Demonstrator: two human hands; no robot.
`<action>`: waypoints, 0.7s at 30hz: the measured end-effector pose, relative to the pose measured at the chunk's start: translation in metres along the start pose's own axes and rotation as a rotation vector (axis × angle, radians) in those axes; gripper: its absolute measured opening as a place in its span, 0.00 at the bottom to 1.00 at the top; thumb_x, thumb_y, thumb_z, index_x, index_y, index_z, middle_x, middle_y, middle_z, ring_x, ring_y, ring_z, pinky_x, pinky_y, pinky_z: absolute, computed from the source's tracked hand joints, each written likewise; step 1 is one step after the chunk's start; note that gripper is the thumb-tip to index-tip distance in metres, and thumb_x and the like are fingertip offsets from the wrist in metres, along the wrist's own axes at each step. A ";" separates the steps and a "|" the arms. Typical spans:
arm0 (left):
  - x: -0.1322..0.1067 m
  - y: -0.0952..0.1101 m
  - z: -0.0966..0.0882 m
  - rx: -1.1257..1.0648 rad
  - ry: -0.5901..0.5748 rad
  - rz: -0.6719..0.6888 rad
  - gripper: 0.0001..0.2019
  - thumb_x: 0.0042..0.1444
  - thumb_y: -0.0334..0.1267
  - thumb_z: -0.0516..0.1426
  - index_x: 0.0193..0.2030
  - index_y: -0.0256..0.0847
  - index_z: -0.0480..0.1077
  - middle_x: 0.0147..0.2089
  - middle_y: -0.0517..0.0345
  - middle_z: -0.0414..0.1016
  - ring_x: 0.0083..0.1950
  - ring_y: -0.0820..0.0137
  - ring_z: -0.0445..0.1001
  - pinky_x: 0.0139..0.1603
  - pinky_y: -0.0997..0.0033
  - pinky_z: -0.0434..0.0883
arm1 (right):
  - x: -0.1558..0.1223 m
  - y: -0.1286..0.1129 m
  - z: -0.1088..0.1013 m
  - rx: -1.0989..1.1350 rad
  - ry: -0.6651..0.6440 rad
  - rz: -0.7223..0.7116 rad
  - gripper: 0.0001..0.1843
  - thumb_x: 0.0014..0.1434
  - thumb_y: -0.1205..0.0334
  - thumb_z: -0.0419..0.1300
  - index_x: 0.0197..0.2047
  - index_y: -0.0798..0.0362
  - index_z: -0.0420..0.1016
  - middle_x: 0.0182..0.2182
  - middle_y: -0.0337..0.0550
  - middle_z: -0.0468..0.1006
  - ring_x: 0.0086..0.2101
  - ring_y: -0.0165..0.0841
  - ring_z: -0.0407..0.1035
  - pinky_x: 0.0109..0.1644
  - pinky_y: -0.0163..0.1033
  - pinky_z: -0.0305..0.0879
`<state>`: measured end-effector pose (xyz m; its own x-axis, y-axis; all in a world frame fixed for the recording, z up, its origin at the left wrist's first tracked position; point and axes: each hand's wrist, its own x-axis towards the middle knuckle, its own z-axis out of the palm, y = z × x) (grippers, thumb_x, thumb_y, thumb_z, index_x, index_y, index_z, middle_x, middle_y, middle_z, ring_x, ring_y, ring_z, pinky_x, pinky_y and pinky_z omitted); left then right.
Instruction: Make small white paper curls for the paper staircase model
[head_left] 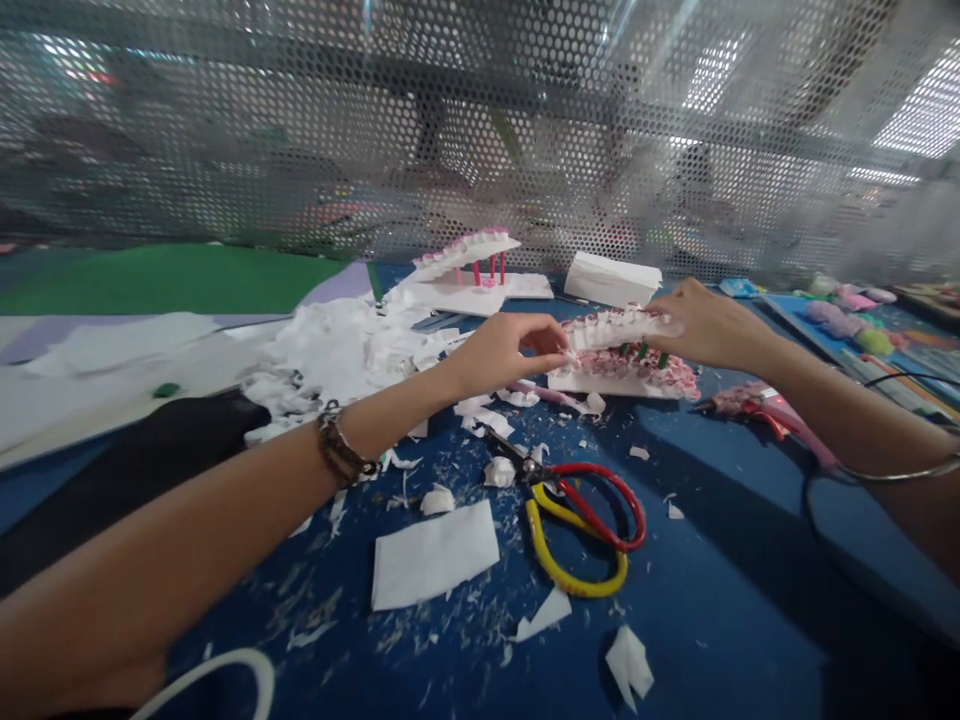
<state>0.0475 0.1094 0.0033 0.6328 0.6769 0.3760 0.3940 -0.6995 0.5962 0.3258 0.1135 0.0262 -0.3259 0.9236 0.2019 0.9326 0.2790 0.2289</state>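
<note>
My left hand (504,350) pinches the left end of a white strip with a pink scalloped edge (615,328). My right hand (709,325) grips its right end. Together they hold the strip level just above a white base covered with small pink paper flowers (637,375) on the blue table (750,560). Green stubs show between strip and base. A bracelet sits on my left wrist and a thin bangle on my right.
Red and yellow scissors (581,525) lie near me beside a white paper sheet (433,555) and scattered scraps. A heap of white paper shreds (337,355) lies left. A similar finished model (469,265), a paper stack (611,278), a glue gun (757,408) and a perforated metal screen (480,120) are behind.
</note>
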 end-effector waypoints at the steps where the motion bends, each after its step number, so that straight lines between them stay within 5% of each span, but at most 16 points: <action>1: 0.000 0.000 0.002 0.023 -0.001 0.010 0.11 0.52 0.42 0.57 0.38 0.37 0.70 0.34 0.57 0.75 0.35 0.74 0.72 0.37 0.76 0.67 | -0.002 -0.002 -0.002 -0.019 -0.005 0.026 0.28 0.54 0.42 0.48 0.54 0.46 0.64 0.45 0.53 0.64 0.44 0.46 0.66 0.43 0.48 0.64; 12: 0.018 -0.016 0.027 0.515 -0.070 0.141 0.09 0.55 0.40 0.54 0.38 0.39 0.70 0.37 0.56 0.74 0.38 0.69 0.71 0.36 0.72 0.61 | -0.006 -0.011 0.001 -0.074 -0.024 0.097 0.29 0.56 0.43 0.46 0.56 0.49 0.61 0.46 0.57 0.65 0.40 0.48 0.68 0.36 0.48 0.65; 21: 0.020 -0.020 0.035 0.703 -0.070 0.152 0.11 0.55 0.43 0.54 0.38 0.39 0.70 0.39 0.56 0.76 0.38 0.68 0.73 0.35 0.71 0.58 | -0.011 -0.016 -0.002 -0.114 -0.029 0.112 0.28 0.56 0.45 0.46 0.56 0.50 0.61 0.47 0.58 0.65 0.34 0.45 0.70 0.31 0.46 0.64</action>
<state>0.0760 0.1289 -0.0261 0.7465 0.5608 0.3582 0.6192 -0.7826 -0.0652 0.3137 0.0987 0.0226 -0.2147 0.9549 0.2051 0.9386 0.1437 0.3138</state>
